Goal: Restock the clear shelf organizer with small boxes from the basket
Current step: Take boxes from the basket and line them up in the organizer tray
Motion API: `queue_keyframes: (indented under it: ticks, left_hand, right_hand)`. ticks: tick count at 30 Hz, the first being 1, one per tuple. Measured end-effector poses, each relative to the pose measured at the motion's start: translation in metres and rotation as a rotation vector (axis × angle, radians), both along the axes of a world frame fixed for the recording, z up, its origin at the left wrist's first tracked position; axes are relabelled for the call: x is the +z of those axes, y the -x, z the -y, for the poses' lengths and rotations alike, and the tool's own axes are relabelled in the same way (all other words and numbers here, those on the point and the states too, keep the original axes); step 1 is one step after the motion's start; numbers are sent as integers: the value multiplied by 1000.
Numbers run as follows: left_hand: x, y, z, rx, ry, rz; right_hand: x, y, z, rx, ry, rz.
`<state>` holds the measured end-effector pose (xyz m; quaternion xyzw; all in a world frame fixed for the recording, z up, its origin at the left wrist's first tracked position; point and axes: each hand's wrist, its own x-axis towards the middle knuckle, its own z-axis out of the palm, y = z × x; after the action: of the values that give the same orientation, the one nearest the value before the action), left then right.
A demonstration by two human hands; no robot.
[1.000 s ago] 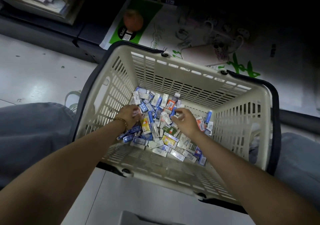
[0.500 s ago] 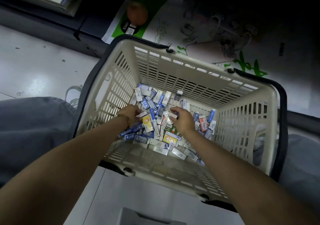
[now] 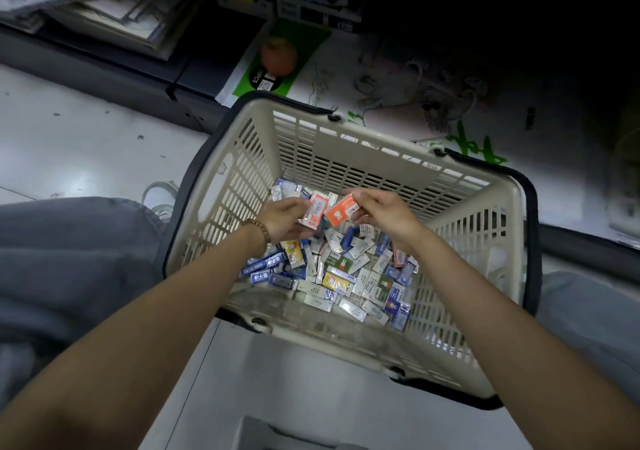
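Two boxes are up out of the basket (image 3: 381, 144), one per hand. Half a second back both hands were down in the heap (image 3: 343, 276), fingers buried among the packets. Now they are raised clear of it and drawn close together over the far half of the basket.

Left hand (image 3: 282, 219), with a bracelet (image 3: 258, 229) at the wrist: fingers curled under a white-orange box (image 3: 315, 211), thumb on top, box held roughly upright. Right hand (image 3: 386, 212): thumb and fingertips pinch an orange box (image 3: 341, 213) by one end, printed face toward the camera. The two boxes sit just beside each other, perhaps touching at a corner. Cannot tell for certain.

The rest of the stock lies loose in the basket bottom, mostly blue and white packets, a few yellow and green, piled toward the near right.

Reading: the sorting pass has turned into a pick. Both boxes carry orange print, so the person looks to be pairing like with like before shelving. That is a guess.

The organizer is not plainly in view. A grey bin (image 3: 273, 432) edge shows at the bottom of the frame, but whether that is it I cannot say. Restocking is barely started, judging by how full the heap is. The next move needs a carry out over the rim with both grips kept firm.
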<state>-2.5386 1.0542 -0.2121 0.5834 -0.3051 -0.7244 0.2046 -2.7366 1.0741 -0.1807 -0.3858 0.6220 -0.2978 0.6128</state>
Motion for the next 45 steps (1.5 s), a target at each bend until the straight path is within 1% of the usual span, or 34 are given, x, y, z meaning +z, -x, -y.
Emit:
queue_keyframes:
  ticks: [2, 4, 6, 9, 11, 12, 13, 14, 16, 18, 22, 24, 26, 29, 31, 33, 35, 38, 40, 43, 45]
  left_hand:
    - [4, 4, -2, -70, -31, -40]
    - [6, 4, -4, -170, -15, -34]
    - [6, 3, -7, -236, 11, -30]
    - [3, -2, -7, -228, 25, -21]
    - [2, -6, -6, -203, 10, 4]
    - [0, -8, -5, -170, -4, 8]
    - [-2, -10, -4, -121, -26, 1]
    - [-3, -12, -3, -60, -52, -14]
    - [-5, -15, 0, 56, -101, -63]
    - [-6, -16, 4, 112, -130, -100]
    - [-8, -13, 11, 107, -143, -95]
    - [-11, -13, 12, 130, -156, -85]
    - [-13, -13, 13, 130, -152, -49]
    - [-14, -13, 12, 122, -122, -14]
    - [-14, -12, 11, 142, -124, -10]
    - [-11, -12, 10, 143, -127, -12]
    - [-6, -12, 9, 192, -160, -59]
    - [5, -9, 7, 347, -234, -194]
    - [12, -6, 6, 345, -216, -195]
    - [23, -1, 2, 334, -230, -191]
    - [31, 3, -1, 314, -218, -197]
  right_hand:
    - [5, -7, -3, 42, 32, -33]
    - [5, -13, -7, 19, 63, -59]
    - [1, -16, -10, -29, 63, -36]
    - [-7, -17, -11, -64, -11, 62]
    - [-17, -15, -10, -71, -56, 68]
    - [-23, -13, -9, -66, -71, 28]
    - [-32, -10, -10, -37, -83, -52]
    - [-40, -7, -10, 27, -98, -161]
    - [-58, -4, -14, 223, -151, -355]
    - [-73, -6, -18, 348, -156, -444]
    - [-91, -22, -21, 593, -93, -627]
    - [-95, -29, -23, 620, -107, -691]
    - [-96, -34, -24, 547, -104, -674]
    - [-92, -36, -25, 354, -93, -559]
    - [-90, -34, -27, 232, -130, -502]
    - [-89, -31, -32, 180, -196, -468]
    - [-88, -25, -38, 84, -232, -385]
    - [-78, -13, -45, -103, -278, -224]
    - [-65, -6, -46, -169, -287, -150]
    - [-42, 5, -44, -247, -263, -125]
    - [-27, 13, -41, -326, -230, -36]
